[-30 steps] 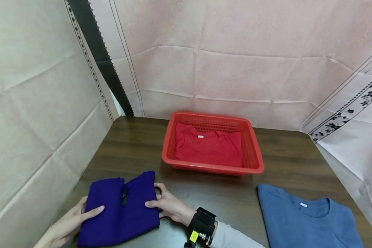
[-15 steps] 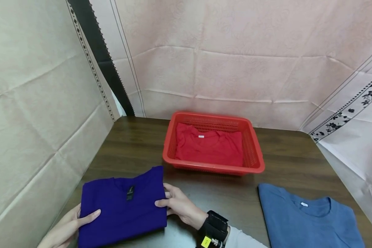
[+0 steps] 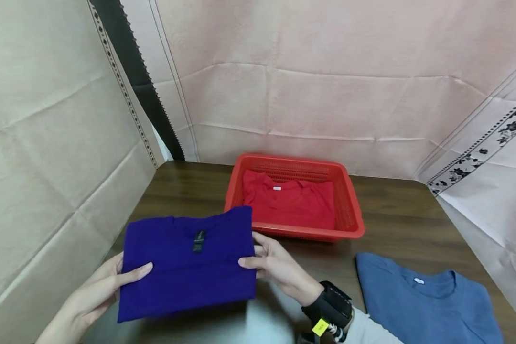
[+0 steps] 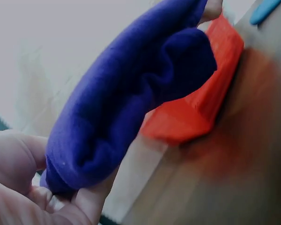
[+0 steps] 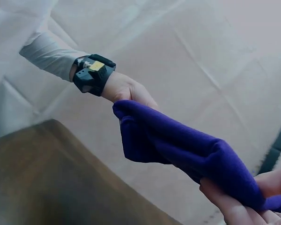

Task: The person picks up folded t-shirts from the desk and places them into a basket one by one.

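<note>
Fingers [image 4: 94,201] of the left hand [image 3: 96,289] curl under one side of the folded purple shirt [image 3: 189,267], thumb on top. From my remote seat I see the right hand [image 3: 279,265] pinch the opposite side likewise, each grip parted only by cloth. I judge that two-sided hold stops the folds from opening while the shirt hangs above the tabletop [image 3: 395,210], toward its left edge; whether it touches the red basket [image 3: 305,231], I cannot tell. Inside lies a red shirt [image 3: 292,205], presumably folded to fit. A blue shirt [image 3: 434,306] lies near the tabletop's right edge, perhaps leaving the middle for handling.
</note>
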Tool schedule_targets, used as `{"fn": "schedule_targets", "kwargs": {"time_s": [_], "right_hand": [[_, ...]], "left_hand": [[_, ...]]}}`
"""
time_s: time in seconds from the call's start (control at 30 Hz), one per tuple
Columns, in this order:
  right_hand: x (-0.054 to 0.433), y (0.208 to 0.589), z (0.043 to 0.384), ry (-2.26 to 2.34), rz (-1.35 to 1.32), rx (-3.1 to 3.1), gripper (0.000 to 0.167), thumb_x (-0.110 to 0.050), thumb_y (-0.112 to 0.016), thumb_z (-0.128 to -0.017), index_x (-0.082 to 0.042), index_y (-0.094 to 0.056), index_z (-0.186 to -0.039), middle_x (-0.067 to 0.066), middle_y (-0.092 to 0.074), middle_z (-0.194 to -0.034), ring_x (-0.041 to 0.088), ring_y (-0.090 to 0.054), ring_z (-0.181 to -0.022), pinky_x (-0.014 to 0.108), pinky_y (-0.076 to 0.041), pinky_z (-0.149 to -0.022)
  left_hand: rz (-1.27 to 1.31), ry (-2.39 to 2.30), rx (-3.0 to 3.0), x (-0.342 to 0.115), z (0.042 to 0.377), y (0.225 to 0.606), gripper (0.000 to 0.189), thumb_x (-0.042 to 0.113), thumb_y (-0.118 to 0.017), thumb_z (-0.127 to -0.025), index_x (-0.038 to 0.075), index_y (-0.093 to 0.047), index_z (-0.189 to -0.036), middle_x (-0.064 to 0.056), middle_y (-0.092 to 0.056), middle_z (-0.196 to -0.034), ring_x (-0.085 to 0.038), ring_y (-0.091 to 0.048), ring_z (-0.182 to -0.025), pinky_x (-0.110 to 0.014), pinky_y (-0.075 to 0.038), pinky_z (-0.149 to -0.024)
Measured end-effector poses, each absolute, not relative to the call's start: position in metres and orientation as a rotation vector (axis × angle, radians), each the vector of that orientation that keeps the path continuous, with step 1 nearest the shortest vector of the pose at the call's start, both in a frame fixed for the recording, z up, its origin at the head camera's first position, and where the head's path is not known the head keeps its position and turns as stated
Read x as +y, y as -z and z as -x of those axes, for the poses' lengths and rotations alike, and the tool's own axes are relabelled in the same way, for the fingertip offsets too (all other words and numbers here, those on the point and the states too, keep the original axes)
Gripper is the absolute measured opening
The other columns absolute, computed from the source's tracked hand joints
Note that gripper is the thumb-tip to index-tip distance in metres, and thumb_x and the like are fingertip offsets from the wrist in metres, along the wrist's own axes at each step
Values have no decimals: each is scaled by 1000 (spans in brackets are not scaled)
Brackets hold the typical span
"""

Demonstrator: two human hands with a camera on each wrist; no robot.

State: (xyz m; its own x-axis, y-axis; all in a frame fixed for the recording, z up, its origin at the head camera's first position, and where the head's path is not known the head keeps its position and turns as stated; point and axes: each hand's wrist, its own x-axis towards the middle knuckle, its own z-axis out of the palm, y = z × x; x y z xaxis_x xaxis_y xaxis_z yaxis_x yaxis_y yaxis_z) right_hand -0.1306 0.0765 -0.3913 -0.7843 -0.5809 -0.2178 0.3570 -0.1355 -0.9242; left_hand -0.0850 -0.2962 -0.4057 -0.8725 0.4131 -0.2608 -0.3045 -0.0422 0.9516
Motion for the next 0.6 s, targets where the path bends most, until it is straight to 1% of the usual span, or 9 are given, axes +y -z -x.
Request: {"fn": "schedule_targets", "kwargs": {"time_s": [0.1,0.17,0.23,0.37,0.4,0.5,0.6], "right_hand": [[93,383,138,1992,246,1551,70,-3,-66,-94,-8,-34,-157,17,-63,-137,24,-69,-112,38,-58,-90],[105,379,142,2011,235,1573,69,-2,-65,-95,-7,-34,-156,16,-63,-136,23,-69,-111,37,-58,-90],[117,375,146,2033,238,1585,68,-2,-65,-95,-6,-34,-156,15,-65,-135,21,-70,-109,36,-58,-90],[142,369,156,2080,233,1592,66,1,-62,-96,-5,-34,-156,10,-68,-129,19,-72,-104,36,-59,-88],[147,367,158,2087,227,1598,66,1,-62,-96,-5,-34,-156,9,-69,-128,19,-72,-103,36,-59,-88],[166,361,169,2104,192,1630,65,2,-60,-97,-5,-33,-156,6,-71,-123,18,-73,-102,37,-59,-88],[186,355,183,2122,128,1670,65,1,-59,-98,-5,-33,-156,3,-72,-120,17,-73,-101,36,-59,-88]], "left_hand": [[-115,-1951,1776,-278,104,390,62,13,-52,-107,9,-14,-155,6,-64,-132,-19,-65,-116,-40,-57,-93],[-111,-1934,1801,-264,117,381,70,15,-55,-105,4,-9,-157,6,-64,-132,-18,-66,-115,-39,-56,-93],[-110,-1909,1834,-251,129,373,73,16,-59,-104,2,-11,-158,3,-65,-129,-18,-68,-112,-38,-57,-91],[-128,-1871,1878,-224,155,363,71,17,-62,-102,0,-19,-155,-3,-67,-125,-20,-70,-107,-38,-58,-90],[-130,-1860,1886,-218,161,361,71,18,-63,-102,0,-20,-155,-2,-65,-126,-18,-67,-109,-37,-57,-90],[-163,-1859,1872,-198,182,356,68,17,-63,-101,2,-23,-154,-6,-62,-130,-19,-65,-111,-38,-55,-94],[-168,-1870,1845,-174,205,350,68,16,-64,-101,5,-25,-155,-8,-58,-136,-18,-63,-113,-37,-54,-94]]}}
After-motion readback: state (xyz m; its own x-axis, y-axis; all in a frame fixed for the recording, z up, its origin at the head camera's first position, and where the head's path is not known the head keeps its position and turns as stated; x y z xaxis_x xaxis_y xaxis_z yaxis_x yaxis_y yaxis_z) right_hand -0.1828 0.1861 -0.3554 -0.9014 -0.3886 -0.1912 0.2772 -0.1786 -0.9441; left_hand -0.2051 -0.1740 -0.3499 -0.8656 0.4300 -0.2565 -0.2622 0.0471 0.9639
